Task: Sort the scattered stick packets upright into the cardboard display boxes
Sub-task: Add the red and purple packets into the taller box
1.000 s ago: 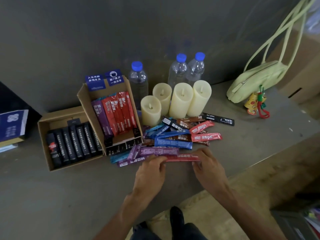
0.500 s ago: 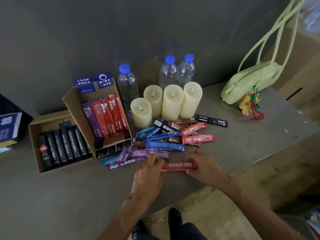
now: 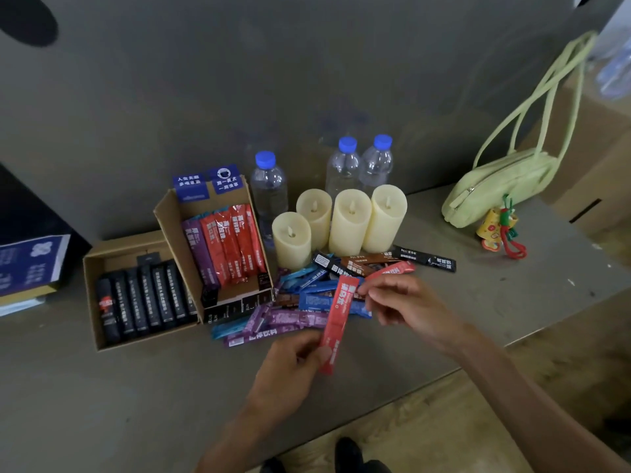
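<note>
My left hand (image 3: 293,365) pinches the lower end of a red stick packet (image 3: 338,319), lifted nearly upright above the grey table (image 3: 102,404). My right hand (image 3: 406,305) hovers just right of the packet's top with loosely curled fingers, holding nothing. Behind it lies a scattered pile of blue, purple, brown, black and red packets (image 3: 307,302). A tall cardboard display box (image 3: 167,216) holds one purple and several red packets upright. A lower cardboard box (image 3: 90,302) to its left holds several black packets.
Several cream candles (image 3: 351,220) and three blue-capped water bottles (image 3: 269,189) stand behind the pile against the grey wall. A light green handbag (image 3: 502,186) with a charm sits at the right. Blue booklets (image 3: 27,264) lie at the far left. The table's front edge runs below my hands.
The red packet lay flat, held at both ends by my hands. Now my left hand has lifted it nearly upright, and my right hand has let go of its end.
</note>
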{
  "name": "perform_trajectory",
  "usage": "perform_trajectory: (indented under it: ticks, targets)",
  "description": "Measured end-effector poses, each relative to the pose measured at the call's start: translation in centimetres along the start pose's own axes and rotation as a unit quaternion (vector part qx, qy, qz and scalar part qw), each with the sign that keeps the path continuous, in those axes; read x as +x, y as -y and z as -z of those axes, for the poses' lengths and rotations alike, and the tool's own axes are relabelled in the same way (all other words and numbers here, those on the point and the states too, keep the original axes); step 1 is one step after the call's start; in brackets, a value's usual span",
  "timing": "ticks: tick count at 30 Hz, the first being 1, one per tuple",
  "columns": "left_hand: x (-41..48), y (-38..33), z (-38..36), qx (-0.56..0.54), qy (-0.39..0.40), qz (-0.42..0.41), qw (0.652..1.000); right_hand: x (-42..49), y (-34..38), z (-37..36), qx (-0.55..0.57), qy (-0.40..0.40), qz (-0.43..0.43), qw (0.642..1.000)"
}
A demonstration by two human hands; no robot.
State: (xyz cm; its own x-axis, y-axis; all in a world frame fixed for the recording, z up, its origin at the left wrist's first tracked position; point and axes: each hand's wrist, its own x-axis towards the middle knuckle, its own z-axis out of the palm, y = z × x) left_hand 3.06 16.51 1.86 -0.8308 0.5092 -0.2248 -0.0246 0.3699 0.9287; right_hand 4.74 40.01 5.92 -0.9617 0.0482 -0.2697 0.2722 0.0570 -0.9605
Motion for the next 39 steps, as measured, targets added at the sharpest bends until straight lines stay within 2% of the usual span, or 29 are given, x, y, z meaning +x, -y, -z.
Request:
perform_trajectory:
  ticks: [5,11,18,22,25,29,39]
  targets:
    - [-0.4,-0.5,0.9,-0.037,-0.015,0.006,0.999,0.4,1.3,-1.4,0.009,0.010,-0.018,1.000]
    - [-1.5,-1.1,2.3,0.001,-0.037,0.009,0.999,1.3,1.8,-5.1,-0.090,-0.014,0.016,0.996]
    - [-1.6,-1.9,6.4,0.093,-0.226,-0.012,0.970,4.1,4.0,-9.9,-0.103,-0.024,0.081,0.991]
    - [1.4,-1.6,9.2,0.137,-0.284,-0.001,0.949,7.2,2.5,-11.7,-0.192,-0.053,0.075,0.977]
    - [4.4,-1.5,10.0,0.171,-0.302,0.047,0.937,8.9,1.6,-13.0,-0.250,-0.058,0.064,0.964]
    - [7.5,-1.5,10.0,0.187,-0.309,0.083,0.929,9.6,1.0,-14.1,-0.266,-0.067,0.063,0.960]
    - [10.1,-0.3,9.8,0.232,-0.285,0.080,0.927,9.6,0.7,-14.1,-0.261,-0.073,0.066,0.960]
